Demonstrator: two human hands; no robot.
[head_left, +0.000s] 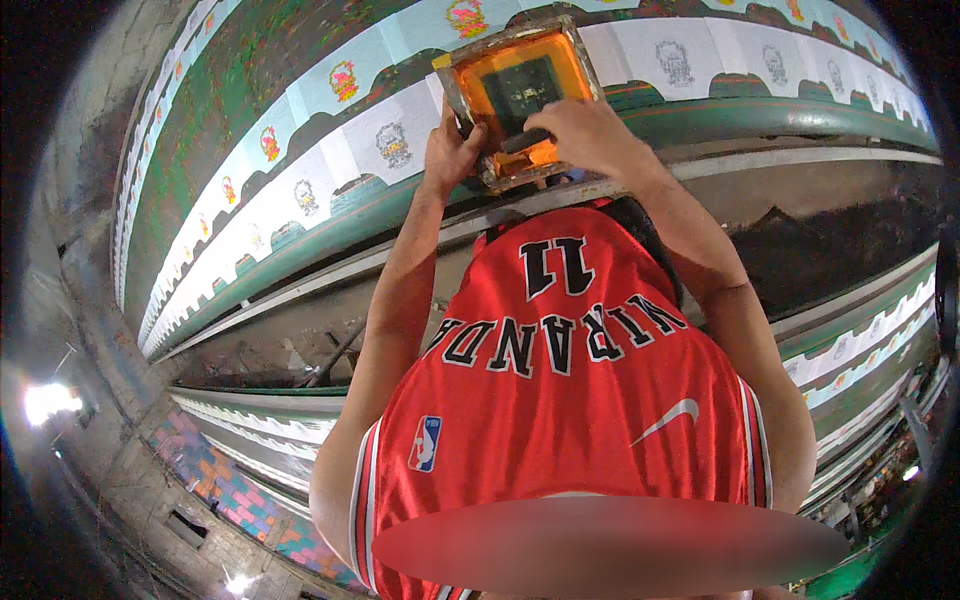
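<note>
Frame (506, 42): wooden-edged, squarish, tilted a little, set over the near row of white pieces on the green counter (700, 122). Orange mesh (571, 68) inside its rim; dark patch (525, 85) at the mesh's middle.

Left hand (455, 148) at the frame's left edge, fingers clamped on the rim, thumb uppermost. Right hand (590, 135) over the frame's near right part, fingers curled round a dark bar (522, 141). Bar lies inside the rim, toward the near edge; whether it touches the mesh, cannot tell.

White pieces (350, 145) left of the frame carry dark line prints; more of the same to its right. Far row, beyond the frame: prints (343, 82) in red and yellow.

On the near side of the frame: pale rail (800, 157) along the counter, then the wearer's red jersey (580, 400). Second counter (265, 390) with white rows, well back from the frame, behind the wearer. Bright lamp (52, 403) far to the frame's left.
</note>
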